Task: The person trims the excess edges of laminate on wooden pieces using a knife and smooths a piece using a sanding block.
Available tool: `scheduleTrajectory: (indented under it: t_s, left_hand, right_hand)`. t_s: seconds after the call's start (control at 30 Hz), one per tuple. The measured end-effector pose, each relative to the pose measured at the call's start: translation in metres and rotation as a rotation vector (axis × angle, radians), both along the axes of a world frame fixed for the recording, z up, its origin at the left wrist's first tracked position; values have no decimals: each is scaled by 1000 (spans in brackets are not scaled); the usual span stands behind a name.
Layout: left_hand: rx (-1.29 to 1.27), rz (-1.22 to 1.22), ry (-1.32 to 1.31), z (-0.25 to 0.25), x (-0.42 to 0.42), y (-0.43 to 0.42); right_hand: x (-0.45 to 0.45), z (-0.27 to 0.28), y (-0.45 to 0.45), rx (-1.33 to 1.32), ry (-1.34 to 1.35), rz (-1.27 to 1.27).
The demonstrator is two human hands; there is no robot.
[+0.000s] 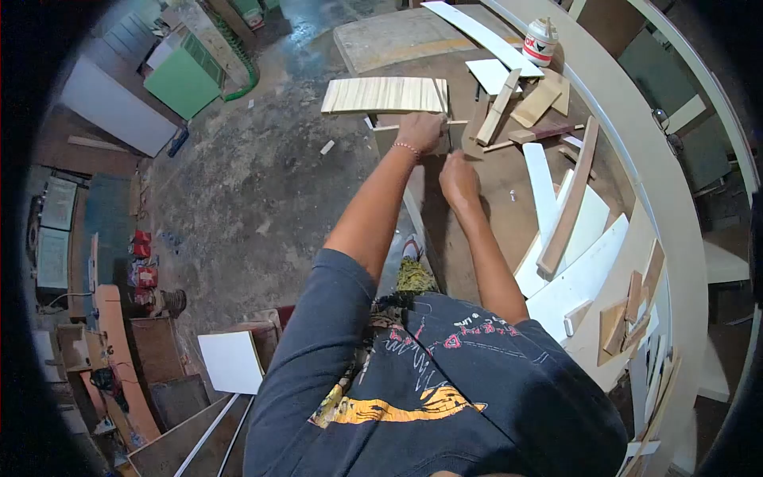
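Note:
My left hand (421,132) is closed at the table's left edge, just below a pale striped wooden slat panel (385,95). A thin wooden strip (456,122) shows on both sides of the left hand, level with its knuckles. A thin dark line runs down from the panel's right end, between my hands. My right hand (460,180) is closed over the brown tabletop (497,222), lower and to the right of the left hand. What its fingers grip, if anything, is too small to make out.
Right of my hands lie wood offcuts (499,109), white panels (582,270) and a long brown bar (571,199). A white glue bottle (540,43) stands at the back. A curved pale frame (636,151) borders the right side. At the left are a green box (184,77) and the floor.

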State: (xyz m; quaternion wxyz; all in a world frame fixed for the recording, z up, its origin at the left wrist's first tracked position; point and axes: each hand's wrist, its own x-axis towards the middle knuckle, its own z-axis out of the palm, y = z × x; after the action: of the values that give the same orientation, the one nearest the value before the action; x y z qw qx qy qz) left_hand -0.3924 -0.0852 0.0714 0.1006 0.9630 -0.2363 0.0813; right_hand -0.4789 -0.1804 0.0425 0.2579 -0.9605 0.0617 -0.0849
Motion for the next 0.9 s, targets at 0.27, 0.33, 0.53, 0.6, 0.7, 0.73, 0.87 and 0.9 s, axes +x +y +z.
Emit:
scheduleTrajectory:
  t_s: [0.27, 0.33, 0.53, 0.6, 0.7, 0.73, 0.87, 0.9]
  left_hand:
    - [31, 15, 59, 4, -6, -4]
    - [28, 20, 63, 4, -8, -4]
    - [24, 23, 1, -17, 14, 1]
    - [29, 12, 34, -6, 12, 2]
    - [35, 39, 78, -3, 13, 3]
    - [-24, 34, 79, -4, 13, 6]
    - [-90, 51, -93, -2, 9, 8]
    - [-77, 88, -124, 1, 2, 7]
  right_hand:
    - [3, -12, -5, 92, -2, -50]
    - [19, -12, -1, 40, 7, -70]
    - [-12, -13, 0, 44, 65, -47]
    - [-28, -12, -3, 67, 69, -46]
    - [-49, -15, -9, 113, 66, -39]
    - [-51, -8, -13, 112, 73, -30]
    - [-54, 8, -19, 123, 100, -7]
    - [-54, 9, -21, 135, 99, 0]
